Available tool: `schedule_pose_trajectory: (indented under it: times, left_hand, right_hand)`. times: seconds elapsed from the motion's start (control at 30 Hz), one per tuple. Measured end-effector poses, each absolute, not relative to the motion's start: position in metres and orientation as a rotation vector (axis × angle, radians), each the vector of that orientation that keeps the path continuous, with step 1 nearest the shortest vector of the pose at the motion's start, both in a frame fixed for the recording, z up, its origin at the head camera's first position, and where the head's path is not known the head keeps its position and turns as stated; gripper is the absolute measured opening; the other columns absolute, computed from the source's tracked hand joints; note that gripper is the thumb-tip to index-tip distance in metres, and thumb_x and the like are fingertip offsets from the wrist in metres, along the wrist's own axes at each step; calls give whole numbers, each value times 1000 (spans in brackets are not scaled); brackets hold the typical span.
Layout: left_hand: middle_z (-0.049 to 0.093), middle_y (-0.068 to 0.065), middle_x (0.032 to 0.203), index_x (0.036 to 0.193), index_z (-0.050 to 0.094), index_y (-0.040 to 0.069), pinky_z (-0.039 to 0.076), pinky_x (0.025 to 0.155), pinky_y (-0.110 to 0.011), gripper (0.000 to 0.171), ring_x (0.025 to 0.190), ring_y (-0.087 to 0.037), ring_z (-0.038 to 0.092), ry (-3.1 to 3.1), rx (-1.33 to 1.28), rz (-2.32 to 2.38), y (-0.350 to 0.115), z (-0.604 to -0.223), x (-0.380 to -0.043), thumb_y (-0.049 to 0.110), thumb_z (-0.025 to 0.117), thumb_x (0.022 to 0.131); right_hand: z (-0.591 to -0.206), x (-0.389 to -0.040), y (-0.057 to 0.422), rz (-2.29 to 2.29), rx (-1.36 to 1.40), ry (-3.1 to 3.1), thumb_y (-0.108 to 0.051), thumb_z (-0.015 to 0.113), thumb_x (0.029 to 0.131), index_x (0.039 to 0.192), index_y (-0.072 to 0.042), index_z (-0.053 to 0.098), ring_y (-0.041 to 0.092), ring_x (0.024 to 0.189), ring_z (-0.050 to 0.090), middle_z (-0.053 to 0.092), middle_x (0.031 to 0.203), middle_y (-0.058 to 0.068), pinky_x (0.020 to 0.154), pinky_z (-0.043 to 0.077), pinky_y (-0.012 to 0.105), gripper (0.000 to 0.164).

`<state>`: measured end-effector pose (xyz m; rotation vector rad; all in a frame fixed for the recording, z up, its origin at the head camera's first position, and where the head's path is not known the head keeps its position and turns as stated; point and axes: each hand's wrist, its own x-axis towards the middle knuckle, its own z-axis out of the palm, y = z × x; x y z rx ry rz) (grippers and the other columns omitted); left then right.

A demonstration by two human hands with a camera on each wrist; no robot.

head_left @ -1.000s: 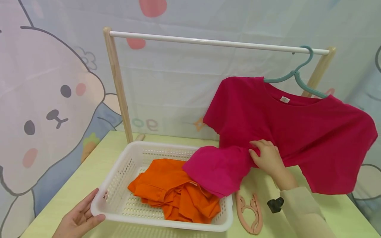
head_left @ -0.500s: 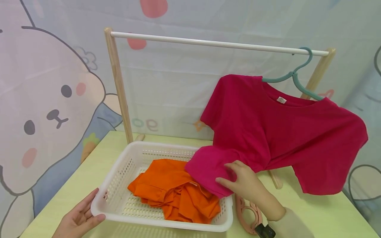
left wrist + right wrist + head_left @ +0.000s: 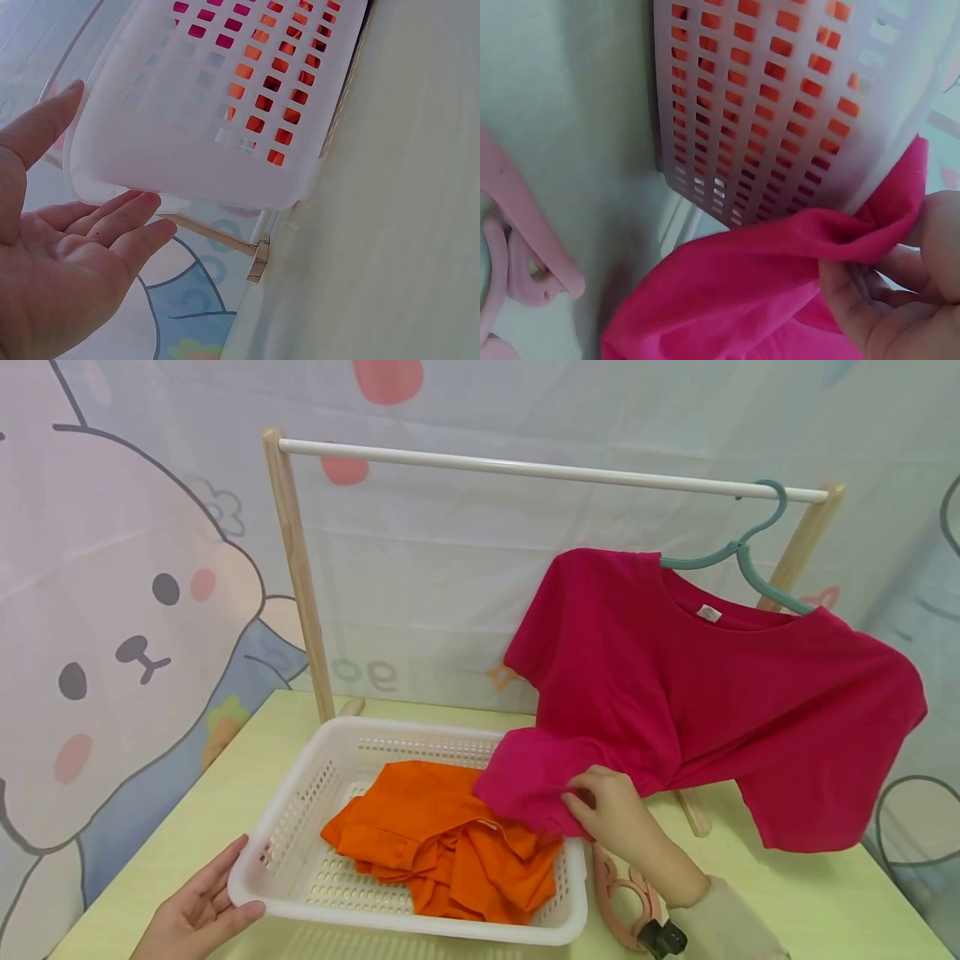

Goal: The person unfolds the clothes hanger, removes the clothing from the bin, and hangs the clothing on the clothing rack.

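A magenta T-shirt (image 3: 720,693) hangs from a teal hanger (image 3: 738,545) hooked on the rod's right end. Its lower part drapes over the right rim of a white plastic basket (image 3: 300,922). My right hand (image 3: 611,810) pinches the edge of that draped part beside the basket's right end; in the right wrist view the fingers (image 3: 851,300) curl at the pink cloth. My left hand (image 3: 197,906) touches the basket's front left corner, fingers nearly straight and thumb apart, as the left wrist view also shows. An orange garment (image 3: 442,843) lies crumpled inside the basket.
A wooden-legged clothes rack (image 3: 296,568) with a white rod (image 3: 525,466) stands behind the basket. A pink folding hanger (image 3: 618,927) lies on the pale yellow table (image 3: 817,893), right of the basket and partly under my right wrist. A cartoon-printed cloth (image 3: 420,585) forms the backdrop.
My right hand has moved left and down from the shirt's middle and now pinches its draped edge, which is drawn slightly up and right. The shirt has shifted left. My left hand stays put.
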<state>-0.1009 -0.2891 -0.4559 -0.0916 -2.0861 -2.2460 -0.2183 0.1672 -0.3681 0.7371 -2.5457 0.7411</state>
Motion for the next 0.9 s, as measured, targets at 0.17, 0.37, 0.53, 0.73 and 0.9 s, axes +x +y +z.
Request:
schedule_pose_trajectory:
  times: [0.17,0.37,0.53,0.73,0.9]
  left_hand:
    - [56,28,120,153,17,3,54,79,-21,79,105,4,59,-2107,-66,-2230,-289,-454,-100,-5,62,89]
    - [56,28,120,153,18,5,54,79,-21,79,105,4,59,-2096,-80,-2234,-290,-454,-100,-5,62,89]
    - [56,27,121,153,20,6,54,79,-21,78,105,3,60,-2086,-94,-2232,-290,-455,-100,-6,62,89]
    - [56,24,124,151,32,21,54,80,-21,74,107,1,60,-2041,-179,-2261,-289,-455,-98,-9,60,89]
    - [56,25,124,152,30,19,54,80,-21,75,107,2,60,-2053,-155,-2264,-289,-454,-99,-8,60,89]
  right_hand:
    - [-358,-230,173,754,705,-2441,2,73,80,86,3,73,15,69,58,66,80,8,60,49,25,6]
    - [-335,-253,189,701,606,-2331,3,71,80,86,7,72,19,65,56,66,78,14,57,46,30,7]
    - [-317,-274,205,703,487,-2340,1,64,84,88,10,71,27,67,59,66,80,21,61,47,37,12]
    - [-312,-295,226,718,331,-2352,-2,58,87,91,11,71,36,77,62,67,85,26,69,48,45,18]
    - [-319,-309,238,747,187,-2374,-5,55,88,90,10,70,40,81,60,67,83,25,68,46,42,22]
